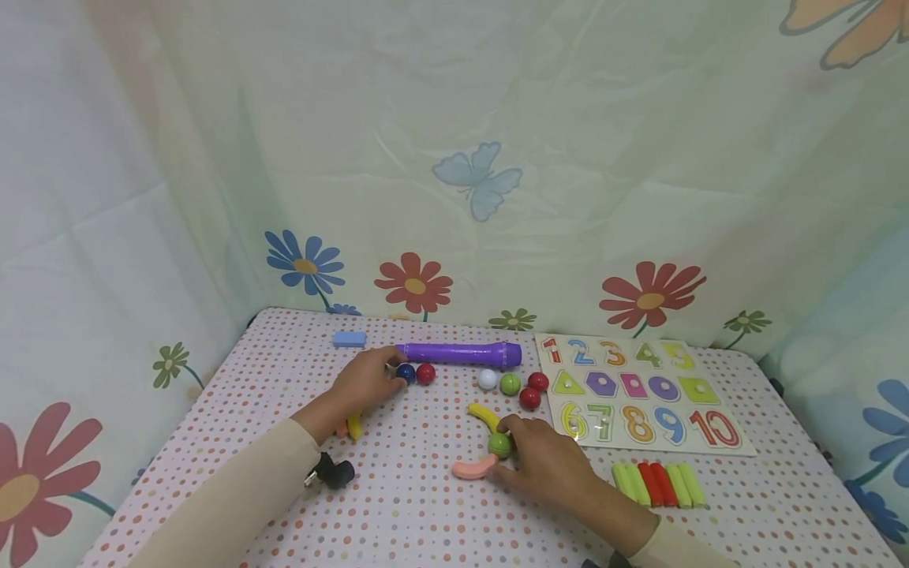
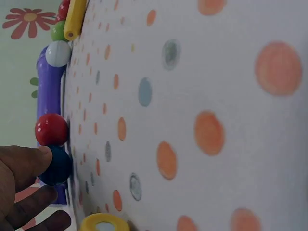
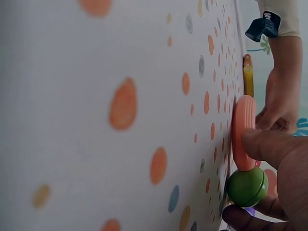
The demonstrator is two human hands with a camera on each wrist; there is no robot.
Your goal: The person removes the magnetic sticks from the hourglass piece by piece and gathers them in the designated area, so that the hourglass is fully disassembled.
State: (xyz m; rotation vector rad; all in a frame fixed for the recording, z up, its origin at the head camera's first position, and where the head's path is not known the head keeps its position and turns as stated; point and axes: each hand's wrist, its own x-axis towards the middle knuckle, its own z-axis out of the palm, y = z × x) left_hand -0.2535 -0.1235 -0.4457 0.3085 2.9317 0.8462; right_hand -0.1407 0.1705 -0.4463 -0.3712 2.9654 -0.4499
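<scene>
My left hand [image 1: 365, 383] pinches a dark blue ball [image 2: 57, 166], its thumb against the ball. A red ball [image 1: 425, 374] touches the blue one, and both lie in front of a purple tube-like toy [image 1: 458, 353] with a wider right end. My right hand [image 1: 543, 461] holds a green ball [image 1: 500, 446] with curled fingers. In the right wrist view its thumb lies against a pink curved piece [image 3: 244, 130], which touches the green ball. A yellow curved piece [image 1: 484, 415] lies just behind that ball. Part of the fingers' contact is hidden.
White ball [image 1: 487, 379], another green ball [image 1: 510, 384] and two red balls [image 1: 529, 398] lie beside a number-and-shape puzzle board [image 1: 642, 438]. Green and red sticks [image 1: 652, 484] sit at right. A blue block [image 1: 349, 339] lies at back left; a yellow piece [image 1: 354, 426] is by my left wrist.
</scene>
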